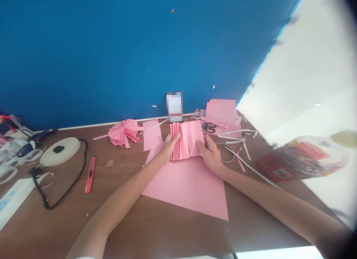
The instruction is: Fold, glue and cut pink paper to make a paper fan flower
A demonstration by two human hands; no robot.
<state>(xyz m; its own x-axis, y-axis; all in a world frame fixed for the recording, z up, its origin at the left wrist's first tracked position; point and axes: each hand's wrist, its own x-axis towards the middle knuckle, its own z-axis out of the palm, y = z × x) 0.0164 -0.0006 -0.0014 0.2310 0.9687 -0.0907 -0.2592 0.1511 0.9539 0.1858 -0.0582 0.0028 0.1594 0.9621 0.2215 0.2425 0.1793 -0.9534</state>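
Observation:
A pink sheet folded into accordion pleats (186,140) lies on a larger flat pink sheet (189,186) on the brown table. My left hand (169,146) lies against the pleated left end, its fingers stretched along the folds. My right hand (209,152) pinches the right, unfolded part of the same sheet, thumb on top.
A finished pink paper fan (124,131) lies at the left by the blue wall. A stack of pink sheets (222,114), white paper strips (245,140), a phone (174,106), a red cutter (90,174), a black cable (64,194) and a plastic bag (301,158) surround the work.

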